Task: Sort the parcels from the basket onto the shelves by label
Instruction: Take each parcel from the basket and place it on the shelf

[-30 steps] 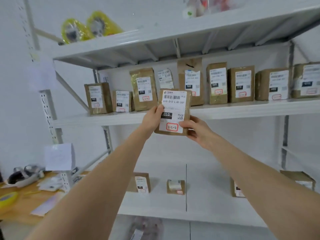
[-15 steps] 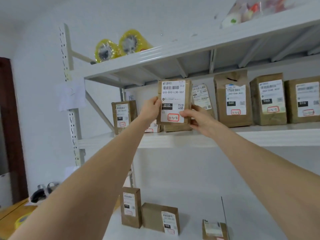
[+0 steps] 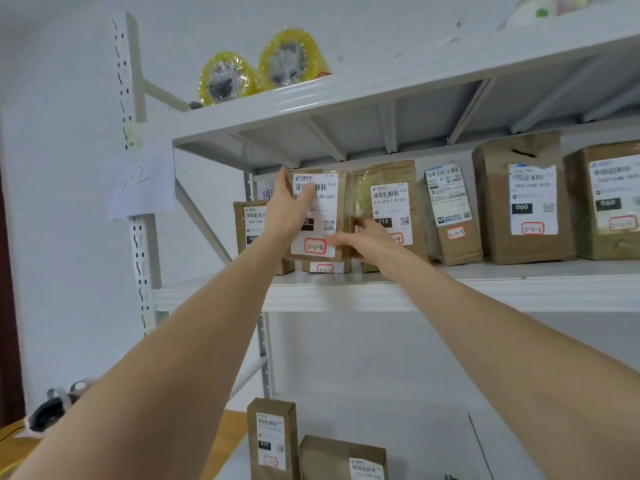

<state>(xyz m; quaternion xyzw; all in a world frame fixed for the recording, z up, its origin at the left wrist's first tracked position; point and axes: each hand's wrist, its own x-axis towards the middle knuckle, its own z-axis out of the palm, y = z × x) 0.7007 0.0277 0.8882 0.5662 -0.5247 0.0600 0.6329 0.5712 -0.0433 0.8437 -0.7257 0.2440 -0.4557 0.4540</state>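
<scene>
White wall (image 3: pixel 62 81) fills the far background, and a pale metal shelving unit (image 3: pixel 433 292) stands against it, seen from below. My two bare forearms reach up from the near edge toward its middle shelf (image 3: pixel 519 289), where a row of brown parcels stands upright with white labels facing me. The largest in the row, a parcel marked 060 (image 3: pixel 491 202), stands to the right. The parcel I am placing (image 3: pixel 337 188) is upright at the left part of the row, just beside a parcel marked 010 (image 3: pixel 388 181) on its right and in front of a shorter parcel (image 3: pixel 325 267); I cannot tell whether its base rests on the shelf. My left hand (image 3: pixel 289 211) lies on its front with fingers straight over the left part of its label and the thumb up along its top left corner. My right hand (image 3: pixel 369 242) pinches its lower right edge, thumb at the side and forefinger stretched across the label's foot beside a red-ringed handwritten code. On the top shelf (image 3: pixel 398 81) two yellow tape rolls (image 3: pixel 263 72) lean together. A paper sign (image 3: pixel 142 188) is stuck to the left upright post (image 3: pixel 130 81). Lower down, two more parcels (image 3: pixel 273 441) stand on a shelf below, near a wooden desk (image 3: pixel 10 441) at the far left.
</scene>
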